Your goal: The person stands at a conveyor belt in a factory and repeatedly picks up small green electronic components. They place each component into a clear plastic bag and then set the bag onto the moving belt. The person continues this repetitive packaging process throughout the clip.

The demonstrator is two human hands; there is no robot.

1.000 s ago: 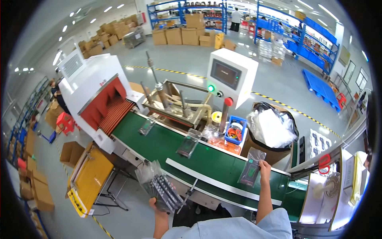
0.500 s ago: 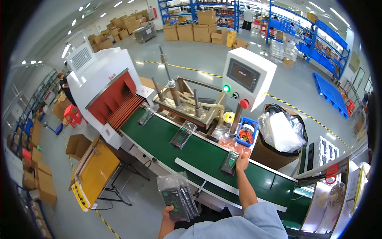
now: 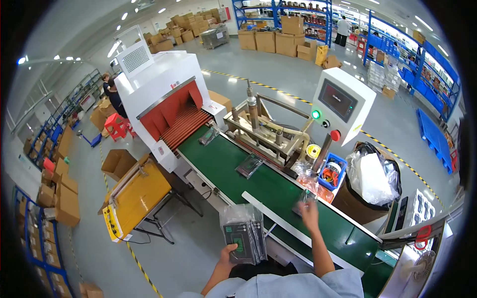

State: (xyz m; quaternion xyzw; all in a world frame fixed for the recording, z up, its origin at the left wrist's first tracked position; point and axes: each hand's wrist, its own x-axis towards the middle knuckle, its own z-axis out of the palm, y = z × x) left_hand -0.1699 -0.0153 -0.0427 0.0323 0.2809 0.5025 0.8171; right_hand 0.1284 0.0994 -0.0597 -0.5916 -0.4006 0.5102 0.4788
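Note:
My left hand (image 3: 229, 252) grips a stack of flat dark boxes in clear plastic bags (image 3: 243, 233), thumb on the front one, held before my body on the near side of the conveyor. My right hand (image 3: 310, 211) is over the green conveyor belt (image 3: 278, 191), at a bagged dark box (image 3: 299, 204) lying there. Its fingers are blurred, so their grip cannot be made out. Two more bagged boxes lie farther left on the belt, a middle one (image 3: 249, 165) and a far one (image 3: 209, 135) near the red-curtained opening of a white tunnel machine (image 3: 166, 94).
Behind the belt stand a metal press frame (image 3: 268, 124), a white control box (image 3: 343, 105) and a blue bin (image 3: 332, 172) of small parts. A lined carton of plastic waste (image 3: 370, 181) stands right. A yellow-topped table (image 3: 135, 201) is at left.
My view has turned left, so the scene sits farther right. The bagged boxes have shifted leftward along the belt. My right hand has shifted left too; my left still holds the stack.

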